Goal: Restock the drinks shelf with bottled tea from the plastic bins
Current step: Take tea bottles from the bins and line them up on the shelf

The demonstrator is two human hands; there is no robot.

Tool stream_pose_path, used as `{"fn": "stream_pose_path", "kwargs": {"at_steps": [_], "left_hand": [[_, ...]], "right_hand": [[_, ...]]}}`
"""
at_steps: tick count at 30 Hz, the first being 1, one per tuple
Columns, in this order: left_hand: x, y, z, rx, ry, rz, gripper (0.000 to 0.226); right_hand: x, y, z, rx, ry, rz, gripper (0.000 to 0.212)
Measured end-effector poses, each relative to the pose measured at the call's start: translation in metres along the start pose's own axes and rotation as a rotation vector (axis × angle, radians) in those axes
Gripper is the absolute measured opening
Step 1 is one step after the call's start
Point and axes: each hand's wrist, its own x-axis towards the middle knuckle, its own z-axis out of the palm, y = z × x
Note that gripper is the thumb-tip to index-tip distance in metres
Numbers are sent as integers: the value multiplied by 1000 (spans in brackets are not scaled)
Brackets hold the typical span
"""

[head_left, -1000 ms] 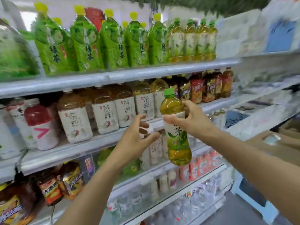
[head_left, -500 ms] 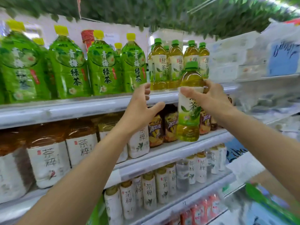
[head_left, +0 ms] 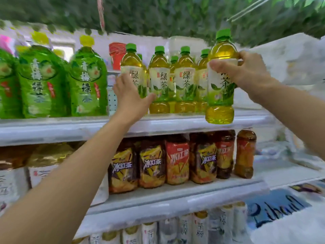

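the right hand is seen nearest, its fingers and thumb curled round the shoulder of a clear plastic bottle of yellow-green tea with a green screw cap and a white-and-green leaf label. the bottle is held upright in the air, just in front of the right end of the white top shelf, with its base below the level of the shelf lip, so it is not yet set down. the left hand is held with fingers straight and thumb spread, laid against the leftmost bottle of the matching row of green-capped tea bottles already standing on that shelf.

to place the bottle well, it is judged that the base should first be lifted clear of the lip, then slid in beside the rightmost standing bottle, label outward, while the row is steadied from the left so that none is tipped.

farther left on the same shelf, large bright-green bottles with yellow caps are ranged side by side. on the white middle shelf below, dark iced-tea bottles with orange and yellow wrappers are packed closely. on the lowest shelf visible, only the tops of white-labelled bottles are shown. the plastic bins are not in view.
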Motion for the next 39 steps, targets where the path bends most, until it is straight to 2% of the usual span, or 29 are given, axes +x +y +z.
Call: {"fn": "stream_pose_path", "kwargs": {"at_steps": [3, 6, 7, 9, 11, 17, 23, 27, 29, 35, 37, 39], "left_hand": [[19, 1, 21, -6, 142, -59, 97], [26, -4, 35, -13, 224, -204, 113], [26, -6, 38, -31, 235, -253, 116], [26, -9, 42, -84, 247, -302, 119], [28, -11, 43, -133, 233, -307, 119], [28, -14, 41, -200, 115, -327, 114], [29, -18, 40, -216, 107, -328, 104], [30, -19, 39, -229, 95, -333, 102], [31, -20, 39, -218, 98, -343, 101], [33, -23, 36, -201, 67, -402, 92], [32, -21, 34, -211, 40, -415, 85], [31, -19, 32, -229, 6, -427, 77]], "right_hand": [[36, 23, -19, 62, 23, -8, 36], [62, 48, -30, 103, 92, -18, 34], [70, 58, -31, 96, 108, -24, 37], [81, 74, -31, 60, 115, -25, 59], [90, 88, -29, 68, 109, 2, 71], [111, 108, -18, 128, 76, 106, 83], [117, 126, -5, 113, 42, 150, 79], [111, 131, 3, 66, 28, 101, 81], [106, 134, 5, 67, 10, 104, 76], [86, 155, -2, -8, -124, 181, 70], [82, 150, -4, -21, -83, 164, 73], [79, 138, -4, -138, 86, 27, 73]]}}
